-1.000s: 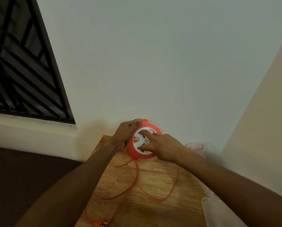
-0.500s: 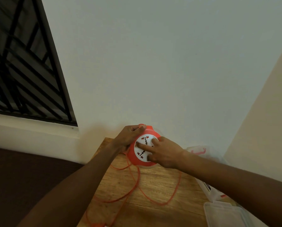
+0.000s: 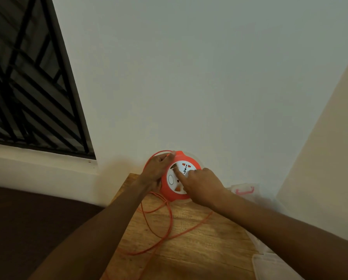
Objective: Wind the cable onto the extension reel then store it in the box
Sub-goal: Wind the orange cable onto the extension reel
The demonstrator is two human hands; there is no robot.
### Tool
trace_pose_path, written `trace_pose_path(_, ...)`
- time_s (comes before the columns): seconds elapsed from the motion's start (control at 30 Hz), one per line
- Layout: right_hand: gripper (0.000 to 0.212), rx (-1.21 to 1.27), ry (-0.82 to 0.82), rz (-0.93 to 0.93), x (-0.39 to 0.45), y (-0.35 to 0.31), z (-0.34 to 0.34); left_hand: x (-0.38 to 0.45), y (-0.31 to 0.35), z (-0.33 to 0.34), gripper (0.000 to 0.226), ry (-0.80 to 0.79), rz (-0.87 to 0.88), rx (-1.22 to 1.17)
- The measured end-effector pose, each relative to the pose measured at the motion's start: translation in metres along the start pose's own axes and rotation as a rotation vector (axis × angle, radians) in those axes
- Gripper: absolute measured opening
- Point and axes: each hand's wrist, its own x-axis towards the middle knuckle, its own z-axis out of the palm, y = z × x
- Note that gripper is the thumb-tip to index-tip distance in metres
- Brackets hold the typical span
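1. Left hand (image 3: pixel 156 170) of mine wraps its fingers round the far-left rim of the extension reel (image 3: pixel 179 176), gripping it so it stands tilted on the far end of the counter (image 3: pixel 199 245), close to the wall.
2. My right hand (image 3: pixel 201 183) has its index finger out straight, the tip pressed into the white socket face; the other fingers are loosely bent and hold nothing.
3. I judge the step in hand to be the winding: one hand steadies the housing, the finger turns the face round.
4. Most of the orange cable (image 3: pixel 169 225) is not yet wound. It lies in loose loops on the counter, nearer to me than the reel, and a strand arcs over my left hand at the rim.
5. Next I would push the face round with steady pressure, and feed that strand into the groove so it does not ride over the rim.
6. The clear box (image 3: pixel 274 265) sits at the near right; storing comes after the cable is in.
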Motion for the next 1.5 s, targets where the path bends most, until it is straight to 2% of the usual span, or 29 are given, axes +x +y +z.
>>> trace_pose_path(0.07,0.073,-0.019,0.047,-0.086,-0.002,0.006,-0.001,0.000,0.001,-0.002,0.044,-0.019,0.000,-0.007)
trace_pose_path(0.17,0.050,-0.048,0.103,-0.332,-0.005,0.018,-0.005,-0.002,0.005,-0.004,0.050,-0.046,-0.003,-0.025)
trace_pose_path(0.23,0.048,-0.069,0.080,-0.445,-0.005,0.023,-0.006,-0.001,0.007,-0.004,0.055,-0.077,-0.006,-0.014)
trace_pose_path(0.33,0.054,-0.116,0.039,-0.453,-0.004,0.024,-0.014,-0.002,0.008,-0.004,0.060,-0.112,-0.034,-0.006)
trace_pose_path(0.53,0.066,-0.261,0.030,-0.399,0.000,0.023,-0.021,-0.001,0.011,-0.007,0.054,-0.132,-0.052,-0.042)
trace_pose_path(0.63,0.074,-0.293,0.018,-0.316,0.003,0.015,-0.019,-0.001,0.010,-0.002,0.050,-0.125,-0.044,-0.009)
trace_pose_path(0.7,0.077,-0.253,0.010,-0.185,0.005,0.008,-0.018,-0.001,0.009,0.002,0.044,-0.108,0.000,-0.016)
trace_pose_path(0.77,0.081,-0.087,-0.001,-0.009,0.005,0.001,-0.014,-0.002,0.012,0.006,0.045,-0.052,0.033,-0.023)
trace_pose_path(0.9,0.088,0.410,-0.065,0.309,0.006,-0.005,-0.006,-0.001,0.010,0.008,0.039,0.004,0.023,-0.040)
trace_pose_path(1.0,0.091,0.595,-0.077,0.389,0.004,-0.006,0.001,-0.001,0.008,0.008,0.037,0.033,-0.006,-0.090)
trace_pose_path(1.17,0.081,0.308,0.081,0.235,-0.004,-0.001,0.009,-0.001,0.010,0.004,0.041,0.021,-0.022,-0.100)
trace_pose_path(1.27,0.064,0.119,0.175,-0.090,-0.005,0.005,0.006,-0.001,0.016,0.002,0.043,-0.028,-0.001,-0.077)
trace_pose_path(1.33,0.060,0.086,0.155,-0.289,-0.006,0.009,0.005,-0.003,0.019,0.003,0.050,-0.070,0.009,-0.050)
trace_pose_path(1.5,0.046,-0.007,0.049,-0.461,-0.005,0.025,-0.005,-0.005,0.019,0.001,0.050,-0.111,0.002,0.003)
